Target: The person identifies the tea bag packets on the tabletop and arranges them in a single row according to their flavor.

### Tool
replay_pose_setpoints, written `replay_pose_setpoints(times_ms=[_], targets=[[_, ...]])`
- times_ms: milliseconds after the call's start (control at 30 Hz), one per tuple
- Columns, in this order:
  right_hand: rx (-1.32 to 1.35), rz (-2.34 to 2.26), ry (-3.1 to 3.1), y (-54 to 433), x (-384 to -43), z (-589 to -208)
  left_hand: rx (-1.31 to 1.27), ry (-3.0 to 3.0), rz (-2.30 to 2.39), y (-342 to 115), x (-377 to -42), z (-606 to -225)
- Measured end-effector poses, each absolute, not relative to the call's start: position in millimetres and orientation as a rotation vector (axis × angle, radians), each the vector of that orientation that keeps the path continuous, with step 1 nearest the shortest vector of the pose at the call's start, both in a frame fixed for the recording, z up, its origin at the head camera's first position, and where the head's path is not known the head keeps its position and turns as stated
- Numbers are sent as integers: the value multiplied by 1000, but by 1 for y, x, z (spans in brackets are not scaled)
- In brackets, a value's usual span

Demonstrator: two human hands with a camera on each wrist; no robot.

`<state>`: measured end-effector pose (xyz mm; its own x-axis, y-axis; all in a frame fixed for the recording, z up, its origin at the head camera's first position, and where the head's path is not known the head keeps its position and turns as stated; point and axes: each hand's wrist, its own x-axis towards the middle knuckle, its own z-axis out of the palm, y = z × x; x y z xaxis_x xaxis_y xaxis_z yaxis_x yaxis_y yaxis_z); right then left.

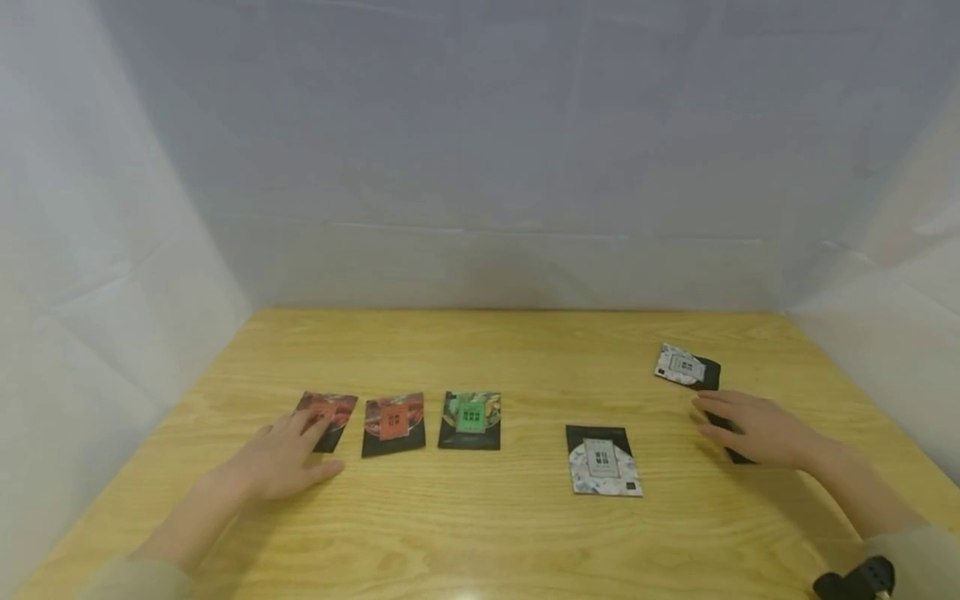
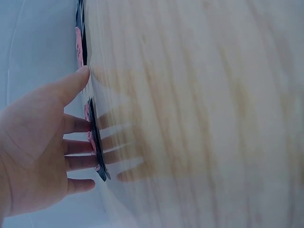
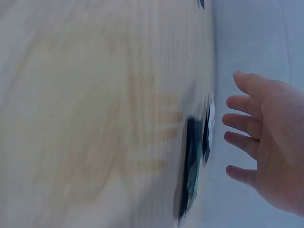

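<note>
My left hand [image 1: 281, 458] spreads its fairly straight fingers over the leftmost red-and-black sachet [image 1: 330, 429], covering part of it. The left wrist view shows those fingers right at the face of this sachet [image 2: 99, 152], with the thumb apart from them. Over a dark sachet [image 1: 738, 456] on the right, my right hand [image 1: 757, 429] hides most of it. In the right wrist view its loosely extended fingers are apart from that sachet, which shows dark and greenish [image 3: 189, 166]. Just beyond lies a white-and-black sachet [image 1: 686, 367].
Between the hands lie a second red-and-black sachet [image 1: 393, 423], a green-and-black one [image 1: 470, 419] and a white-and-black one [image 1: 603, 462] nearer the front. The wooden table [image 1: 465, 517] is enclosed by pale sheeting [image 1: 480, 167] at the back and both sides.
</note>
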<state>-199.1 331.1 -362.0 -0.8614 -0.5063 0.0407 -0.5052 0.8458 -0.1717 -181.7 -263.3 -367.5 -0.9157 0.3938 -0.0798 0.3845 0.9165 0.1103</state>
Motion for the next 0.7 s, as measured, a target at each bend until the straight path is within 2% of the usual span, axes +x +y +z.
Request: replay_pose_setpoints(times_ms=[333,700], targets=[[-730,-332,3013,381,-175,-374,632,2984,115,-263,-184,-367],[-635,-302,3014,388,-157,-380,646,2992,105,-263,-183,-366]])
